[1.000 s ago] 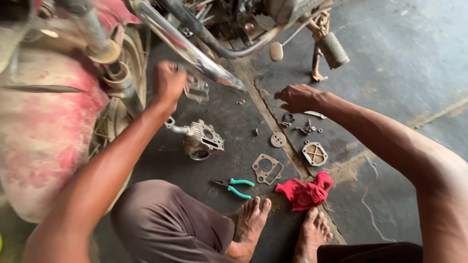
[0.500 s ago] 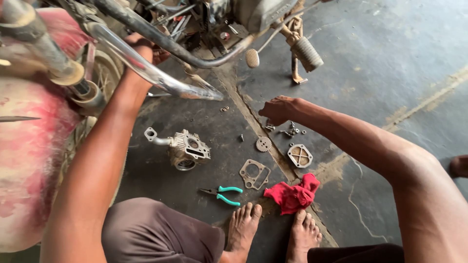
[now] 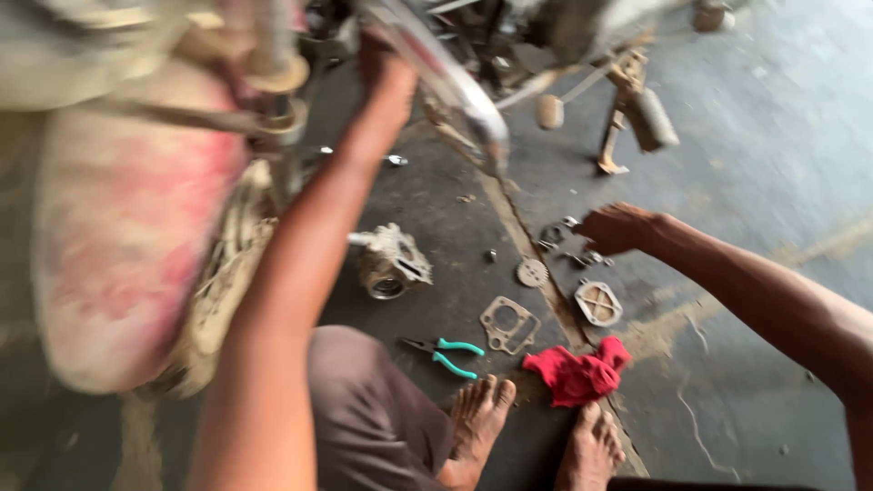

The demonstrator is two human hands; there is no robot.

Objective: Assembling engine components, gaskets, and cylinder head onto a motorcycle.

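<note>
Reaching with my left hand (image 3: pixel 386 68) up against motorcycle exhaust pipe (image 3: pixel 446 77), grip blurred, cannot tell; pipe slants toward lower right. Right hand (image 3: pixel 618 227) loosely curled, over small parts (image 3: pixel 559 241). Bare floor (image 3: pixel 773 136) open to right.

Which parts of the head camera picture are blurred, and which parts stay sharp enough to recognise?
Head view: motion blur smears the motorcycle frame, the pink fender and the left hand reaching up; the right hand is softer too. The green-handled pliers, gasket and red rag on the floor stay recognisable. Light is even, without glare.
</note>
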